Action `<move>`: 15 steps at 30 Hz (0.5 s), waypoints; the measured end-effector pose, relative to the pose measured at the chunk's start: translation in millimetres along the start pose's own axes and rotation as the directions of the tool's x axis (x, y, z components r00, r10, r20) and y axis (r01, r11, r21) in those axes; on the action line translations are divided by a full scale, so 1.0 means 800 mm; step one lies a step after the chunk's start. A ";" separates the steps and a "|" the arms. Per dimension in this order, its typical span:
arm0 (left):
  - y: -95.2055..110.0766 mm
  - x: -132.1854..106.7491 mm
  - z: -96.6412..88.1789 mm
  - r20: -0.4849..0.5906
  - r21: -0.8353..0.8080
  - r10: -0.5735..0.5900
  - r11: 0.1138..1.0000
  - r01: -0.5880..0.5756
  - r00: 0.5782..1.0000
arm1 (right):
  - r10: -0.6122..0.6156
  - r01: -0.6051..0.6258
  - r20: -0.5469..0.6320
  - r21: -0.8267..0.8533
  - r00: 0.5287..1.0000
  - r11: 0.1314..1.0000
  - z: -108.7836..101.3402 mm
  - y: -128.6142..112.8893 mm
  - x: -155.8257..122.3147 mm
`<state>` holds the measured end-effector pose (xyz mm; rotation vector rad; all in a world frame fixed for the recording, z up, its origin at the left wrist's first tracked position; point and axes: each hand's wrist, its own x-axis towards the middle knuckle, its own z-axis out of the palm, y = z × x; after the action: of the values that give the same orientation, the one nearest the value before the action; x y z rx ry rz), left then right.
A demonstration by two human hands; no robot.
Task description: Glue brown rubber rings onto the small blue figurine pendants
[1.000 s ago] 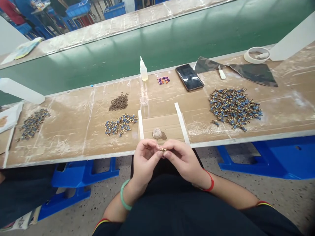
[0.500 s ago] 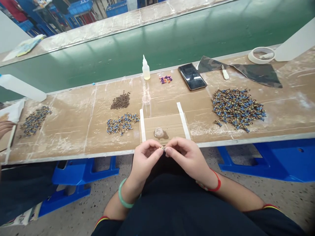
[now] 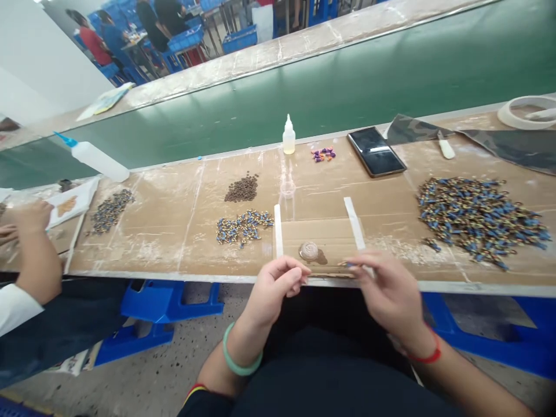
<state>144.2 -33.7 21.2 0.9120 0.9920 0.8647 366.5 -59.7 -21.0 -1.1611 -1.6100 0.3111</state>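
My right hand is slightly blurred and pinches a small blue-and-gold piece by its fingertips, just above the table's front edge. To its left, my left hand is closed, thumb against forefinger; whether anything tiny sits between them is hidden. Between and beyond both hands, a small round clear dish stands on a cardboard sheet with white tape strips at its sides. A big heap of blue-and-gold pieces lies to the right, and a smaller heap lies left of the cardboard.
Small brown discs lie behind the smaller heap. Further back are a dropper bottle, purple-and-orange bits, a phone and a white-handled tool. At far left, a co-worker's arm reaches over the table near a white bottle.
My hands were together at the fingertips and have come apart, the right one moving rightward with the small blue-and-gold piece. The camera view has swung left.
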 end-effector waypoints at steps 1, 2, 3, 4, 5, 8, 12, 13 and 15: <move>0.009 0.005 -0.018 -0.020 0.163 0.126 0.979 -0.121 0.992 | 0.069 -0.070 -0.011 -0.061 0.998 0.996 -0.007 0.016 -0.003; 0.022 0.012 -0.038 -0.034 0.353 0.256 0.907 -0.228 0.966 | 0.143 -0.145 -0.025 -0.112 0.989 0.983 -0.014 0.030 -0.006; 0.036 0.022 -0.061 -0.042 0.532 0.370 0.795 -0.292 0.928 | 0.207 -0.210 -0.035 -0.148 0.978 0.966 -0.021 0.043 -0.008; 0.052 0.035 -0.084 -0.058 0.698 0.462 0.652 -0.295 0.885 | 0.252 -0.256 -0.040 -0.166 0.967 0.952 -0.026 0.053 -0.011; 0.069 0.050 -0.107 -0.082 0.825 0.514 0.515 -0.231 0.854 | 0.285 -0.289 -0.047 -0.171 0.957 0.942 -0.030 0.060 -0.012; 0.110 0.103 -0.163 -0.134 0.901 0.554 0.414 -0.132 0.822 | 0.324 -0.331 -0.073 -0.149 0.943 0.932 -0.034 0.063 -0.013; 0.123 0.156 -0.195 -0.132 0.941 0.494 0.336 -0.048 0.860 | 0.348 -0.360 -0.104 -0.152 0.932 0.920 -0.030 0.053 -0.010; 0.120 0.162 -0.197 -0.131 0.946 0.476 0.322 -0.034 0.870 | 0.347 -0.361 -0.105 -0.162 0.932 0.919 -0.029 0.052 -0.009; 0.112 0.169 -0.200 -0.132 0.953 0.452 0.302 -0.012 0.882 | 0.335 -0.348 -0.099 -0.185 0.937 0.919 -0.029 0.050 -0.009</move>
<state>19.9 156.6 18.9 2.0183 1.8295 0.6570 406.6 -53.5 -44.6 -1.5978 -1.3992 0.3365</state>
